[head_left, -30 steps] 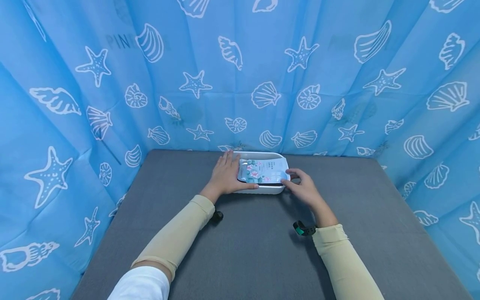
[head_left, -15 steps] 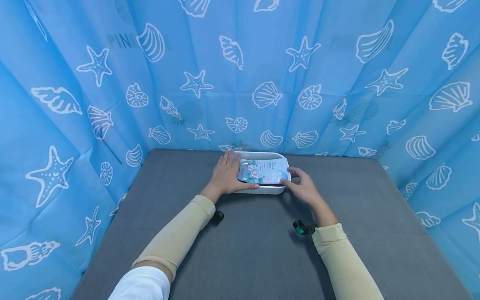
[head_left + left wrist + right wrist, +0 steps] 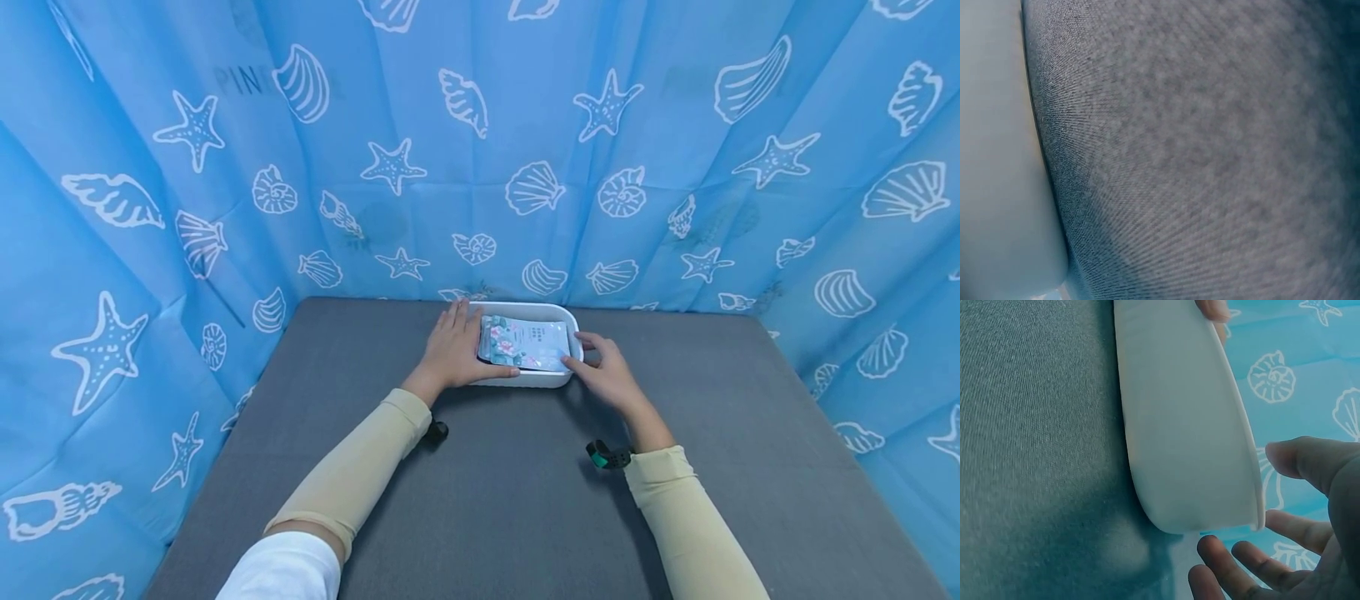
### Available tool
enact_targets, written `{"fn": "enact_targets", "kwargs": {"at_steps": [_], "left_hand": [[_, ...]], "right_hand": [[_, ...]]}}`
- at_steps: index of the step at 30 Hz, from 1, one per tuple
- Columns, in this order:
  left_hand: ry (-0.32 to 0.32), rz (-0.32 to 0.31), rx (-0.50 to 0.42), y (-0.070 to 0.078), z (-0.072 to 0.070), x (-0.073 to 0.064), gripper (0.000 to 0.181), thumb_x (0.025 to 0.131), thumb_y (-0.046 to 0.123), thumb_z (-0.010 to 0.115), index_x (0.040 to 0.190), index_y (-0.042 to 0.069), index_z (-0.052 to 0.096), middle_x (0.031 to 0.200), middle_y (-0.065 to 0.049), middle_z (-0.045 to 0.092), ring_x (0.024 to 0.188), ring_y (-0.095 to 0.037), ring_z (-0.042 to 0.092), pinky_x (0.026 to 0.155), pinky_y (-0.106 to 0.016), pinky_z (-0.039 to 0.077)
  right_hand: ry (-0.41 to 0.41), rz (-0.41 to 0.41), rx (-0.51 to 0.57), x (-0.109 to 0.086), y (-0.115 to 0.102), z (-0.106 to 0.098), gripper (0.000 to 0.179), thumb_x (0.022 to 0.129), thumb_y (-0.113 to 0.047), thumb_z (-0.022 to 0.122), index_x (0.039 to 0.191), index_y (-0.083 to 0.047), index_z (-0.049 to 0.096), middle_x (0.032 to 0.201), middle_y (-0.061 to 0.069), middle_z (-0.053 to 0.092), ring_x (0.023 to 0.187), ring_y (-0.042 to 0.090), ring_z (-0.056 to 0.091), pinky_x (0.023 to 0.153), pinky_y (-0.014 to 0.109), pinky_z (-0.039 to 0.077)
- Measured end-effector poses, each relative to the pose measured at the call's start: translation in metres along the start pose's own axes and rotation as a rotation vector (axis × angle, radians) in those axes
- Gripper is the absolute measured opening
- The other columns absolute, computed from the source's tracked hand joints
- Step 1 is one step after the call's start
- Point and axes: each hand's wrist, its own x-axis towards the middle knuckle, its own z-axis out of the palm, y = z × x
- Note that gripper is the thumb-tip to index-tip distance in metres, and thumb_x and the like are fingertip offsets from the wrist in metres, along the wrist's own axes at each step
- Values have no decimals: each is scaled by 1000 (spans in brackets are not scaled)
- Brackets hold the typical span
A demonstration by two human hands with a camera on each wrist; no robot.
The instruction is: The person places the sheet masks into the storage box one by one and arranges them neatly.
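Observation:
A white oblong plastic container (image 3: 536, 380) stands at the back of the table. Inside it lies a pale blue flat packet (image 3: 536, 342) with pink flowers and green leaves printed on it. My left hand (image 3: 450, 346) rests on the container's left end, fingers straight toward the back and thumb along the front rim. At the other end is my right hand (image 3: 603, 371), its thumb and fingers spread around the corner. In the right wrist view the right fingers (image 3: 1225, 569) are apart with nothing between them, close to the container wall (image 3: 1191, 425).
A grey cloth-covered table (image 3: 517, 500) runs from the person to a blue curtain (image 3: 480, 150) with white shell and starfish prints, close behind the container. A black wrist strap (image 3: 607, 456) with a green patch sits at the right wrist.
The packet's right end has slipped from the right fingers and dropped lower into the container, baring the right rim. Both hands have stayed nearly in place.

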Motion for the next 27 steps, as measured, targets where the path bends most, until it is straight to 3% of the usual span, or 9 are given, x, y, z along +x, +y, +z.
{"fn": "enact_targets", "kwargs": {"at_steps": [9,17,22,27], "left_hand": [[30,9,-12,-4,-2,3,138,71,98,59,170,10,21,178,-20,16,166,-40,13,134,-56,16],[113,-12,-55,-9,-2,2,127,73,96,61,166,14,35,178,-18,14,167,-38,10,135,-54,12],[181,3,-111,-11,-2,0,110,80,90,60,160,15,47,173,-18,27,163,-39,24,131,-60,23],[181,5,-154,-16,-7,-6,104,84,86,61,158,14,49,167,-14,41,156,-35,38,126,-59,35]], "right_hand": [[22,-63,-41,-5,5,-10,61,107,-34,63,158,-4,45,154,29,44,131,51,58,107,63,52],[64,-149,-150,-12,13,-16,56,107,-37,63,151,-3,55,148,26,50,131,49,57,106,65,50],[87,-178,-276,-20,16,-23,54,108,-43,61,147,-6,60,145,22,54,132,45,56,106,67,47],[121,-219,-403,-29,14,-30,50,107,-42,63,145,-8,63,143,21,56,133,45,53,107,69,45]]}}
